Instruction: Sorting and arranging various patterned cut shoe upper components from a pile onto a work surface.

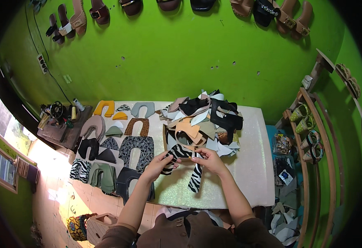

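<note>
Both hands are clamped on one zebra-print U-shaped cut piece (195,178): the left hand (161,163) pinches its left side between thumb and fingers, and the right hand (211,160) nips the other side near the bend, one striped leg hanging free. The piece is held up over the table (251,173), inward from the middle of its near edge. Just beyond it, toward the far edge, a heaped pile of mixed cut pieces (193,128) rises. Toward the near left corner lies a zebra-print stack (80,170), with a green stack (102,175) just beside it; an orange-yellow U-shaped piece (104,108) lies near the far left corner. Past the left edge stands a sewing machine (56,112). The step in hand seems to be spreading and orienting this single piece; the next move likely calls for freeing the hanging leg from twisting while both pinches stay firm.
</note>
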A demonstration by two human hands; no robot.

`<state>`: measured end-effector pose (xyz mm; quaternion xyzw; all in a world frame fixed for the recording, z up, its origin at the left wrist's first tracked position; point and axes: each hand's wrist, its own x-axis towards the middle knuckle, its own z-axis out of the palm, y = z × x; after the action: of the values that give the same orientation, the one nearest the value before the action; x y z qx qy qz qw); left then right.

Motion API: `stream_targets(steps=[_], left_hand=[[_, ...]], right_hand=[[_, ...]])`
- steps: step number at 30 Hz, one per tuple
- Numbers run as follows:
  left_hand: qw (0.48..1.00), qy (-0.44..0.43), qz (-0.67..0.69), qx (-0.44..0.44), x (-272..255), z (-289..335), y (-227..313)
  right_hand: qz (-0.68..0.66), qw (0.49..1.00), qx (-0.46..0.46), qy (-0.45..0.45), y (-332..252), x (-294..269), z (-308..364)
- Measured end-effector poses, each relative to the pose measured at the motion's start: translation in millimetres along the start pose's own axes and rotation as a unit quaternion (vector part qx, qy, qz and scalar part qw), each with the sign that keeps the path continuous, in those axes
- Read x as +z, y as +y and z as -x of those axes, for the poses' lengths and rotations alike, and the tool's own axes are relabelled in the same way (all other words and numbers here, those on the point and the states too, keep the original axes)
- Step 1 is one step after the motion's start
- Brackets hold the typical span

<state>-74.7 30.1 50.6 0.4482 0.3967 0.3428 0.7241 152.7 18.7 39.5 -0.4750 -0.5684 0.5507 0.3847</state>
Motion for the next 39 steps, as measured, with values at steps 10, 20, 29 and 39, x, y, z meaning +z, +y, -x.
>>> stream_targets(steps=[10,20,29,39], left_hand=[[0.979,0.073,0.191,-0.028,-39.9,18.3,-27.4],[0.891,0.048,0.450,-0.032,-141.9,46.6,-39.0],[0.880,0.036,0.472,-0.034,-309.5,109.7,-31.3],[0.939,0.175,0.292,0.040,-450.8,211.3,-2.9]], right_hand=[[-0.420,0.906,0.049,-0.008,23.9,53.0,-8.7],[-0.527,0.842,0.113,-0.014,43.4,165.7,-42.9],[-0.582,0.802,0.136,-0.023,51.9,324.9,-105.5],[-0.544,0.815,0.186,-0.078,39.7,494.1,-155.8]])
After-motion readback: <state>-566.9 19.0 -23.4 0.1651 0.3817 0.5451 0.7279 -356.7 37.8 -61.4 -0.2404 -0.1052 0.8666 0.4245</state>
